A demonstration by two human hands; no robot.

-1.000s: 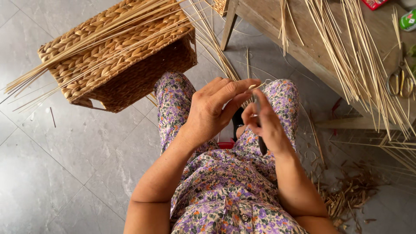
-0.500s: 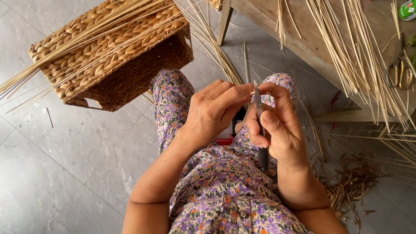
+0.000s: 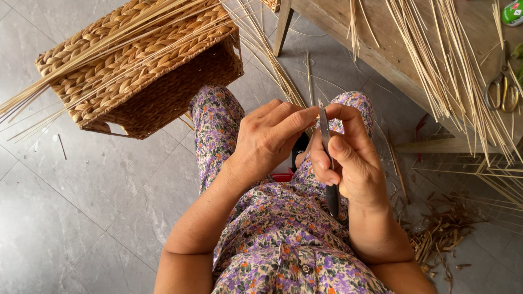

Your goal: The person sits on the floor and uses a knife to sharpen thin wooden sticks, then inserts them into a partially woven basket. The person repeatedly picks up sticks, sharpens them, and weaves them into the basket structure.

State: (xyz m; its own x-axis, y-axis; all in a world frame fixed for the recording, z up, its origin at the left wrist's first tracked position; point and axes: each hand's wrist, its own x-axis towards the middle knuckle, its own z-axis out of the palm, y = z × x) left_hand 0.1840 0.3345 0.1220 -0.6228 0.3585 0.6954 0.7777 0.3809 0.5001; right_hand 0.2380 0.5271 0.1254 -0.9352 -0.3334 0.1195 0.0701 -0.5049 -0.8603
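Over the lap, centre of frame: two hands work a knife against a thin reed.

Behind the right hand (image 3: 348, 163) most of the knife (image 3: 326, 147) is hidden; only the narrow blade above the fingers and a dark handle end below the palm show, and whether its edge touches anything is hard to make out. Its long axis runs nearly upright in the frame, tip toward the top, handle toward the floral dress (image 3: 283, 239). Right fingers wrap closed round the handle, thumb lying along the blade's side. The left hand (image 3: 269, 139) pinches thumb and forefinger together just left of the blade tip (apparently on a thin reed (image 3: 309, 81), which runs up past them). A woven basket (image 3: 141, 71) sits upper left; scissors (image 3: 501, 90) lie on the wooden table (image 3: 381, 49), upper right, partly cut off.
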